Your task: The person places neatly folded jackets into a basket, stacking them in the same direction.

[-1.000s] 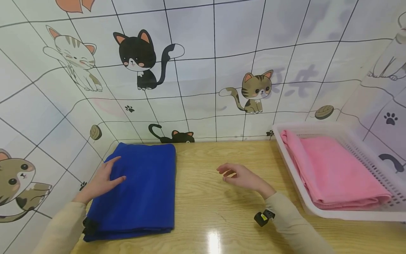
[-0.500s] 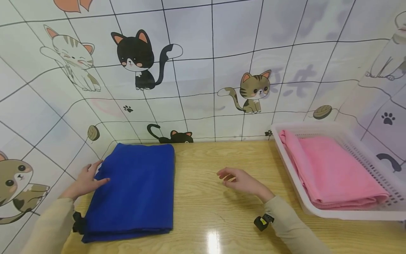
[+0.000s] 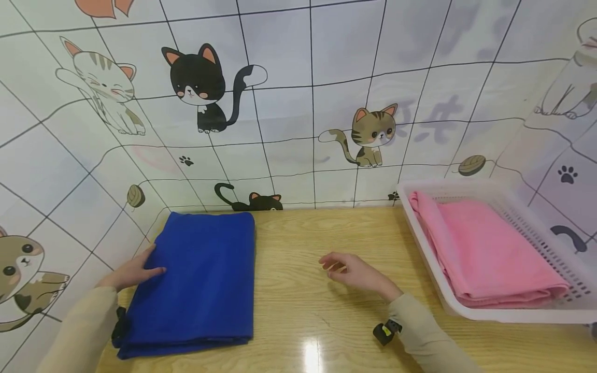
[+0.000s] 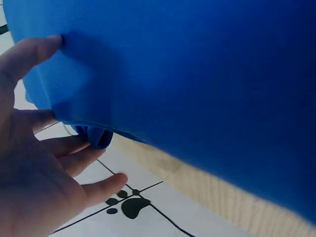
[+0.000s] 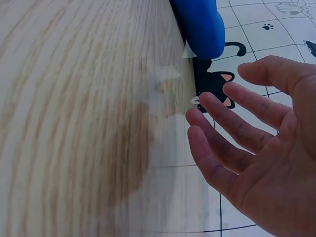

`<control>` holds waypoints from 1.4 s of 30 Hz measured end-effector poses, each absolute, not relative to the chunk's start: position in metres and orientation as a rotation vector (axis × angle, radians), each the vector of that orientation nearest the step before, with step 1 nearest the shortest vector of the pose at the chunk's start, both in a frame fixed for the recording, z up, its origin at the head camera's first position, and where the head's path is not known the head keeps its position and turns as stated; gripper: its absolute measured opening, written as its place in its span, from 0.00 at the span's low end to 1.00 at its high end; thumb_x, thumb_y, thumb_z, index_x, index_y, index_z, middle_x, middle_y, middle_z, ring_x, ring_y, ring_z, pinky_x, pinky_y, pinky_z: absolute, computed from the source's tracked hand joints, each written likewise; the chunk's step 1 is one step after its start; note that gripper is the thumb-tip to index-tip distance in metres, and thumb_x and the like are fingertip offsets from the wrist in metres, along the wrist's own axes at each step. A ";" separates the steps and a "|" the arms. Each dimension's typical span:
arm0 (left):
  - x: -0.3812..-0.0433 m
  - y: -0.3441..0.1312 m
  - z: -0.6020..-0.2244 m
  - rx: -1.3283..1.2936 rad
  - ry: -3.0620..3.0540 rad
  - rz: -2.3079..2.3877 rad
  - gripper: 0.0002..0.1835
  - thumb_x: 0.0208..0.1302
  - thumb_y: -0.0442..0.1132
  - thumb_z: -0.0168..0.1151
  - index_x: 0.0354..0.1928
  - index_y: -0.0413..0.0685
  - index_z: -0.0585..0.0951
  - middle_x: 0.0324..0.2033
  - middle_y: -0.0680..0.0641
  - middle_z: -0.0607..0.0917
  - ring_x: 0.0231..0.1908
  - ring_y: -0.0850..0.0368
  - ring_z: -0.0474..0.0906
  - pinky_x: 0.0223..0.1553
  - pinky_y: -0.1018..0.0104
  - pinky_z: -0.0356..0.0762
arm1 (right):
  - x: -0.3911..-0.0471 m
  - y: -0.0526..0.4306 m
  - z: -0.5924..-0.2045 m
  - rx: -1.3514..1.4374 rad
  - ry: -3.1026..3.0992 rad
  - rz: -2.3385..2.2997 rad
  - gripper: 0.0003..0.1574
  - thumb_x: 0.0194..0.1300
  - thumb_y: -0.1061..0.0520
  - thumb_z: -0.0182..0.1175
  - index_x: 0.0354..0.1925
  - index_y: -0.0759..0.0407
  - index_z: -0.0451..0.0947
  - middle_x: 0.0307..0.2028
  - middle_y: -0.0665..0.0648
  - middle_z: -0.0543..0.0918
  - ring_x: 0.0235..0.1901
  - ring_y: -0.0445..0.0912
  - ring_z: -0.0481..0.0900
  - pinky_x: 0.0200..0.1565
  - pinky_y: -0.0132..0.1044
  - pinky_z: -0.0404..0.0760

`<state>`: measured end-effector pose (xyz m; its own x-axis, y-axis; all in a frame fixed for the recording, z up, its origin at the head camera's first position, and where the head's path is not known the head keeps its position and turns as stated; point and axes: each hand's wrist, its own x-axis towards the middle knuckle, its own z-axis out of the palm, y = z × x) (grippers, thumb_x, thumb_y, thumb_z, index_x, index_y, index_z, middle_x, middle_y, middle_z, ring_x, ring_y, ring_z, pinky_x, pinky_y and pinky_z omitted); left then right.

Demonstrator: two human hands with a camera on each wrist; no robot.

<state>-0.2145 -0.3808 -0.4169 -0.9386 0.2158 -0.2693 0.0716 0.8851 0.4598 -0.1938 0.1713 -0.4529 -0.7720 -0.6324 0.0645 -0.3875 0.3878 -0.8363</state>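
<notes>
A folded blue cloth [image 3: 196, 280] lies on the left of the table, several layers thick at its front edge. At its left edge is my left hand [image 3: 129, 272]. In the left wrist view the thumb [image 4: 49, 47] touches the top of the blue cloth [image 4: 197, 89], and the other fingers reach to its edge, near a small rolled fold. They are fairly straight and spread. My right hand [image 3: 354, 272] hovers over the middle of the table with loosely bent fingers and holds nothing. The right wrist view shows that hand [image 5: 256, 143] with its fingers apart.
On the right stands a white plastic basket [image 3: 429, 259] with a folded pink cloth [image 3: 494, 248] in it. The wooden table [image 3: 298, 290] meets a wall covering [image 3: 289, 114] printed with cats at its back. Another wall rises close beside the left arm.
My left hand has shifted left and down from above the blue cloth to its left edge, and its fingertips now reach that edge. My right hand has sunk slightly.
</notes>
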 end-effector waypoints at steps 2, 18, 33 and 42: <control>-0.218 -0.382 -0.415 0.205 2.714 0.628 0.48 0.67 0.47 0.59 0.65 0.15 0.44 0.61 0.12 0.49 0.60 0.15 0.48 0.58 0.28 0.51 | -0.194 0.170 -0.454 -0.910 2.387 -1.333 0.20 0.69 0.65 0.55 0.58 0.71 0.71 0.50 0.66 0.78 0.49 0.56 0.77 0.51 0.46 0.76; -0.221 -0.382 -0.419 0.034 2.449 0.921 0.51 0.66 0.49 0.61 0.69 0.23 0.40 0.62 0.14 0.45 0.60 0.16 0.51 0.51 0.30 0.66 | -0.194 0.155 -0.469 -0.941 2.362 -1.339 0.19 0.68 0.65 0.56 0.56 0.68 0.73 0.46 0.61 0.81 0.48 0.53 0.78 0.50 0.42 0.77; -0.217 -0.366 -0.418 0.087 2.555 0.815 0.50 0.63 0.49 0.65 0.67 0.23 0.45 0.63 0.15 0.50 0.59 0.17 0.56 0.51 0.34 0.68 | -0.198 0.123 -0.457 -0.900 2.312 -1.349 0.30 0.70 0.63 0.54 0.67 0.67 0.60 0.50 0.65 0.78 0.50 0.55 0.78 0.51 0.46 0.76; -0.214 -0.367 -0.419 0.074 2.554 0.867 0.50 0.63 0.49 0.66 0.68 0.25 0.46 0.61 0.15 0.53 0.59 0.19 0.58 0.50 0.36 0.71 | -0.203 0.076 -0.462 -0.778 2.218 -1.428 0.38 0.71 0.55 0.55 0.74 0.53 0.52 0.57 0.65 0.72 0.51 0.52 0.77 0.40 0.40 0.78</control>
<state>-0.2142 -0.3674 -0.4191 -0.9021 0.1868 -0.3890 -0.0887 0.8019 0.5908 -0.2032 0.0760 -0.4617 -0.7705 -0.6370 -0.0250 -0.2408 0.3271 -0.9138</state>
